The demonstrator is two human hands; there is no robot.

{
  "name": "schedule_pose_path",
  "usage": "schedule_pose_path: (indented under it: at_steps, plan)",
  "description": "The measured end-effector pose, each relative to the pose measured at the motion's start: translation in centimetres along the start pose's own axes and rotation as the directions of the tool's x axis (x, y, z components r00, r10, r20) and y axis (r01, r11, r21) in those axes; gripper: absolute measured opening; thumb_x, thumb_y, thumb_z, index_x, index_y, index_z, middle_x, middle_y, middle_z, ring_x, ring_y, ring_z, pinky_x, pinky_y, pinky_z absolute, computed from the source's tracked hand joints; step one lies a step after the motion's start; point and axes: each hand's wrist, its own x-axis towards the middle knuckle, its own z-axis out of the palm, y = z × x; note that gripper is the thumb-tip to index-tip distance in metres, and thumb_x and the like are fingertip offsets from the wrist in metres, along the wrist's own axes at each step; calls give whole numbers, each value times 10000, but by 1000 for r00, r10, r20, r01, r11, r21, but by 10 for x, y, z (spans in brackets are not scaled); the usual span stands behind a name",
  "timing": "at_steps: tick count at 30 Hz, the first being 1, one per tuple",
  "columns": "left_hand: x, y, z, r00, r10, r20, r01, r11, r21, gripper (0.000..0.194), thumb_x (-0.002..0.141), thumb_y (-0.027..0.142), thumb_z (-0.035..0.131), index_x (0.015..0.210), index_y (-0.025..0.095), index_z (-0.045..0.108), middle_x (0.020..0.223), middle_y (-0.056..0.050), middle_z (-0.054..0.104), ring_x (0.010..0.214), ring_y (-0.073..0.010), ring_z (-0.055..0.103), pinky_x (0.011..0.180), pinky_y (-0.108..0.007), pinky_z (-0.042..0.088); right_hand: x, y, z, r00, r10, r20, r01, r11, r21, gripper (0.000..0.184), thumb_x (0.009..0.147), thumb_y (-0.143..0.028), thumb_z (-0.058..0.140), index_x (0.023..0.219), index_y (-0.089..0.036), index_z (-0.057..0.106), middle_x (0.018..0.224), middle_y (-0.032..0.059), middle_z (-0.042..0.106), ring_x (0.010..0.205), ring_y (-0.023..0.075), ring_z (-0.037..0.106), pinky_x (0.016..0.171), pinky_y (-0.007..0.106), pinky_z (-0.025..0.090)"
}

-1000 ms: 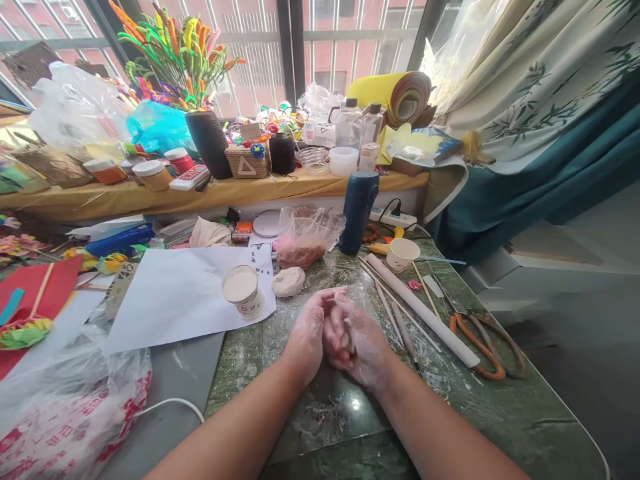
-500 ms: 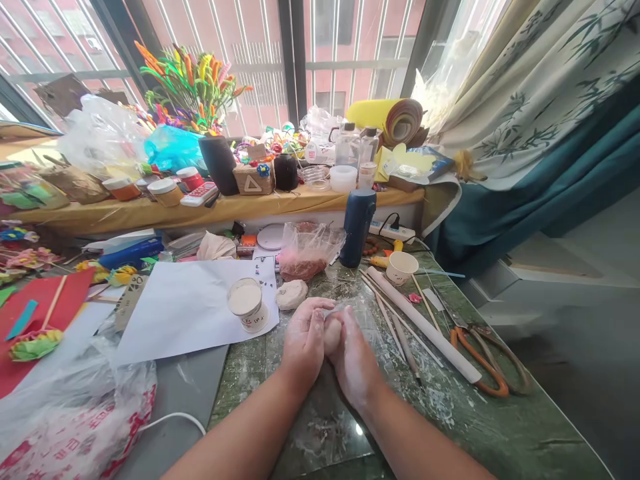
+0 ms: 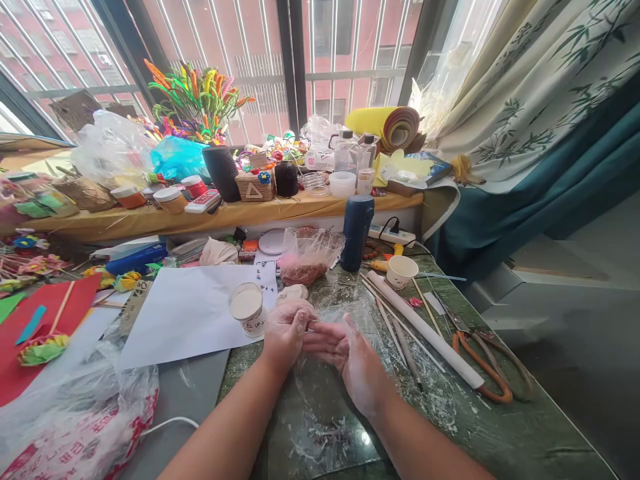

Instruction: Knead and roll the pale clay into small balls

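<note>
My left hand (image 3: 286, 333) is closed, its back towards me and its fingers curled beside the thumb. The ball of pale clay that was between my palms is hidden now, apparently inside that hand. My right hand (image 3: 357, 360) is open, palm turned to the left, its stretched fingers reaching against the left hand's fingers. White powder coats both hands. Behind the left hand, a lump of pale clay (image 3: 293, 292) lies partly covered. A paper cup of white powder (image 3: 247, 308) stands just left of it. Under the hands is a clear plastic sheet (image 3: 320, 400) smeared with white.
On the right lie a pale rolling pin (image 3: 425, 330), thin sticks and orange-handled scissors (image 3: 485, 367). Another paper cup (image 3: 401, 272) and a dark blue bottle (image 3: 357, 233) stand behind. White paper (image 3: 185, 307) and a plastic bag (image 3: 90, 407) are on the left.
My hands have parted from around the clay ball. The left moved left and turned its back up; the right opened, showing its palm. The view has tilted slightly upward.
</note>
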Motion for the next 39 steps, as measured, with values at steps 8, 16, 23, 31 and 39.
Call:
schedule_pose_path:
  at_steps: [8,16,23,31,39]
  plan:
    - [2,-3,12,917,-360,-169,306,910,-280,677,810,746,616,459,222,373,433,46,336,417,-99,297,446,-274,227,9,0,-6,976,165,-140,-119,949,290,413,893,-563,636,770,-171,682,686,69,736,557,178,680,658,348,589]
    - [-8,12,16,949,31,313,-111,964,241,275,919,496,600,955,249,716,964,-88,699,930,-275,631,1053,-516,418,6,-8,-1,989,149,21,-142,882,449,371,928,-507,604,971,-160,730,916,85,774,865,216,732,809,332,593]
    - [-18,18,18,769,290,570,-442,885,145,401,1012,439,492,1364,258,552,1399,-115,634,1347,-277,547,1241,-551,226,17,-19,-19,962,62,-267,42,929,368,338,872,-463,669,699,-173,669,607,10,664,509,126,598,483,225,488]
    - [-15,-2,10,959,280,-32,-280,960,22,259,1034,362,453,1103,228,663,1145,-102,684,1130,-251,618,1048,-484,453,13,-29,-22,998,4,-66,13,963,271,560,767,-494,784,471,-214,399,369,-64,417,315,75,313,334,203,192]
    - [-12,-2,8,931,287,227,-342,903,260,225,967,289,558,1164,233,651,1168,-98,700,1151,-255,616,1038,-462,462,13,-16,-8,999,-37,-11,39,967,252,410,845,-598,687,762,-197,681,658,8,687,591,146,620,568,263,495]
